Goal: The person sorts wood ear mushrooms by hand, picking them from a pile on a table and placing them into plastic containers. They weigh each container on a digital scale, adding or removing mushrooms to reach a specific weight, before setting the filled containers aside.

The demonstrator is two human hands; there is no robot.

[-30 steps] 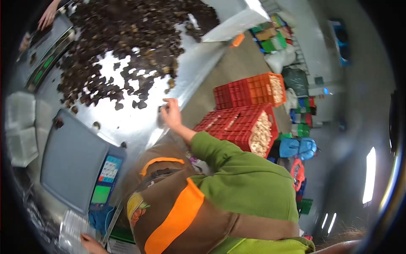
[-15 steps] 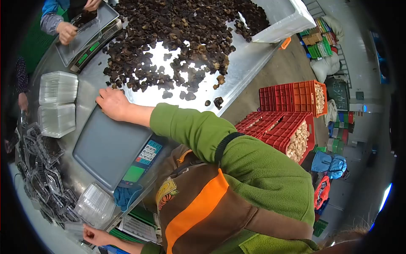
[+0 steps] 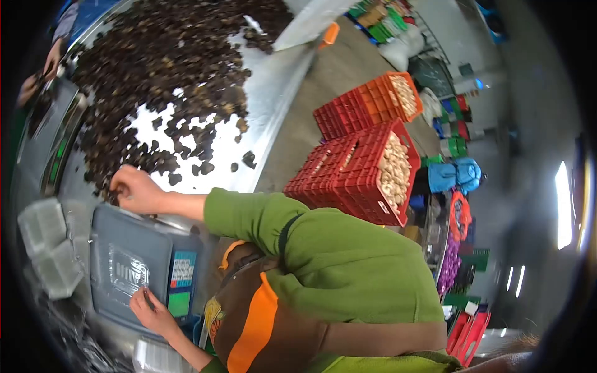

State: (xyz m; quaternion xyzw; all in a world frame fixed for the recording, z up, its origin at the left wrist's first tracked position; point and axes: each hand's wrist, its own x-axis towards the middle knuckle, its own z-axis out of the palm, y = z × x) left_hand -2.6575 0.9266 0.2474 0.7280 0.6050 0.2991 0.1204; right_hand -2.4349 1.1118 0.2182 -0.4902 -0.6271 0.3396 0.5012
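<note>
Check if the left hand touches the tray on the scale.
Touching. The head view shows fingertips of the left hand on the edge of the tray on the scale.

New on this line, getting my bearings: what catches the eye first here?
A big heap of dark mushrooms covers the steel table at upper left. The right hand sits at its edge, the left hand touches a clear tray on the scale. Red crates stand at right.

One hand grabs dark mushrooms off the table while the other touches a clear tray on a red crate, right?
No: the head view shows the clear tray on the grey scale, not a red crate. The right hand grabs dark mushrooms off the table; the left hand touches the tray.
</note>
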